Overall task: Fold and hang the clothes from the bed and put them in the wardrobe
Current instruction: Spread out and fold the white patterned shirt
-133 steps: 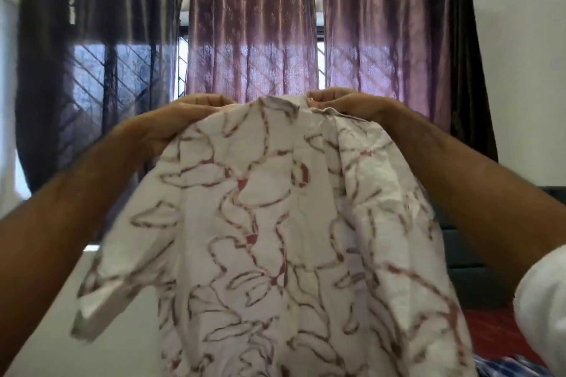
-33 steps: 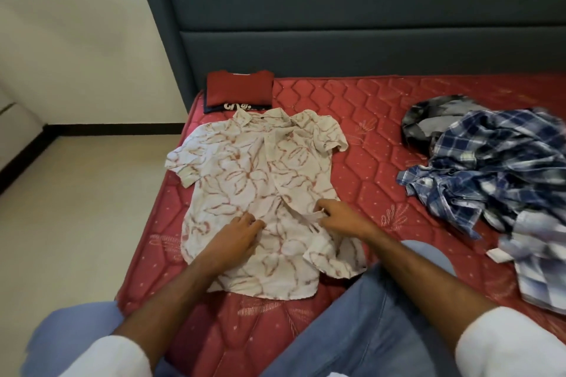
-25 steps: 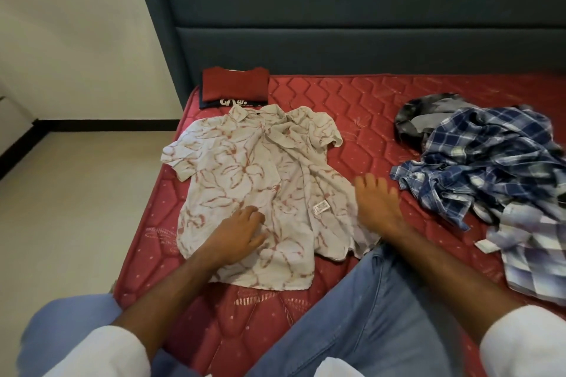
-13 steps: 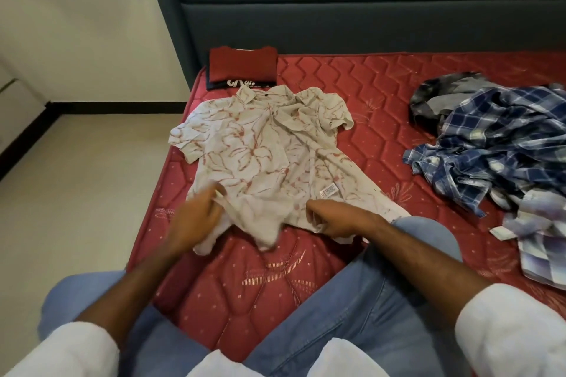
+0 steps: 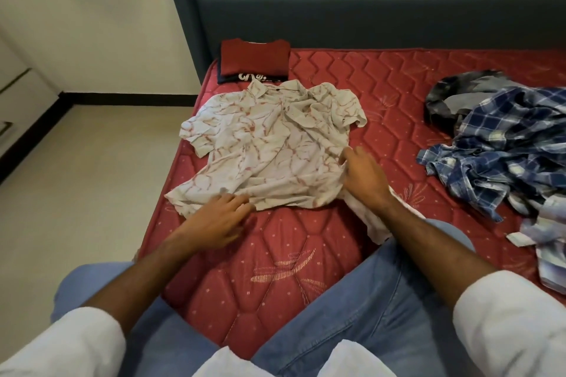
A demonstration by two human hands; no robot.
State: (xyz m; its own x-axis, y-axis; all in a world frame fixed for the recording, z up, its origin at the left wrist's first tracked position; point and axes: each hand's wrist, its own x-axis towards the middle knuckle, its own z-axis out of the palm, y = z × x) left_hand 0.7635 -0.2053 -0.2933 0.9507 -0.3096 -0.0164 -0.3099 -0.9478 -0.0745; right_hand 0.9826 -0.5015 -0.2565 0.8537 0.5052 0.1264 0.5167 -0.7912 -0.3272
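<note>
While the person kneels with one knee (image 5: 382, 309) in blue jeans on the red quilted mattress (image 5: 291, 254), a white shirt with a reddish line pattern (image 5: 269, 150) lies spread before them, collar toward twelve o'clock and hem toward six. Its lower part looks bunched and doubled over, with a loose flap trailing toward five o'clock under the right forearm. The left hand (image 5: 214, 220) lies flat at the hem's seven o'clock corner, fingers straight and slack, their tips touching the cloth edge and clasping nothing. The right hand (image 5: 364, 174) rests on the shirt's side at three o'clock, fingers extended and a little spread, pressing the fabric rather than pinching it. Just beyond the collar, at twelve o'clock, a folded red garment (image 5: 255, 59) sits atop a dark folded one with white lettering (image 5: 251, 76), both against the grey-blue padded headboard (image 5: 367, 3). Well apart at three o'clock, a heap of blue plaid shirts (image 5: 505, 150) sprawls unfolded, with a grey mottled garment (image 5: 459, 95) at its far edge. Cream floor (image 5: 92, 177) shows at nine o'clock.
</note>
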